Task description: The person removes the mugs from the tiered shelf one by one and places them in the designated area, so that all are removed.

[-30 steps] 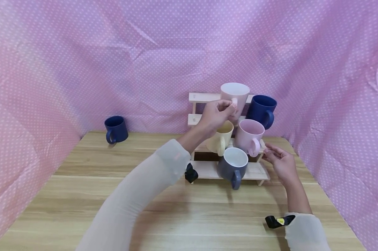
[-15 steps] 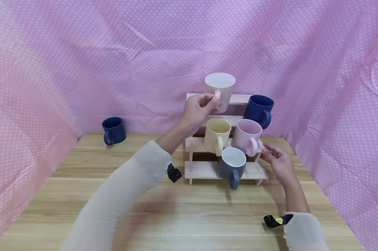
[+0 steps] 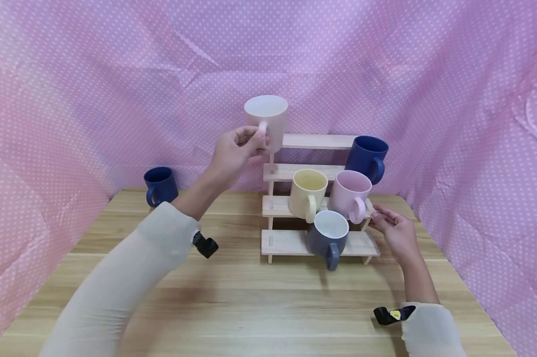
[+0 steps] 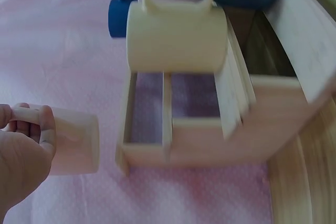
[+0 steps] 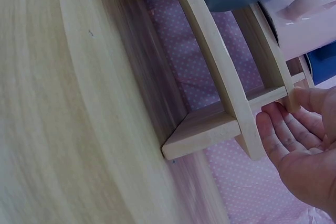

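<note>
So a big pink polka-dot cloth point(image 3: 183, 59) hung behind the rack and down both sides of it. Under the rack was a wood-grain table point(image 3: 272, 307). The wooden rack point(image 3: 290, 243) itself had four stepped shelves.

Two pale sleeves point(image 3: 116, 282) came in from in front of the rack. The left hand point(image 3: 234, 153) was up by the rack's top left corner, fingers and thumb pinching the handle of a pale pink mug point(image 3: 274, 126). That mug was upright in the air, and the left wrist view showed it apart from the rack. The right hand point(image 3: 395, 235) gripped the rack's right end at the second shelf up, thumb over, fingers under.

Other mugs: a navy mug point(image 3: 362, 156) near the rack's right end, base hidden; a pink mug point(image 3: 341, 198) and a yellow mug point(image 3: 300, 198) on the rack's second shelf up; a grey mug point(image 3: 322, 243) on its bottom one. Another blue mug point(image 3: 164, 189) stood well left of the rack.

Smallest were the black wrist gadgets point(image 3: 206, 245), both in front of the rack.
</note>
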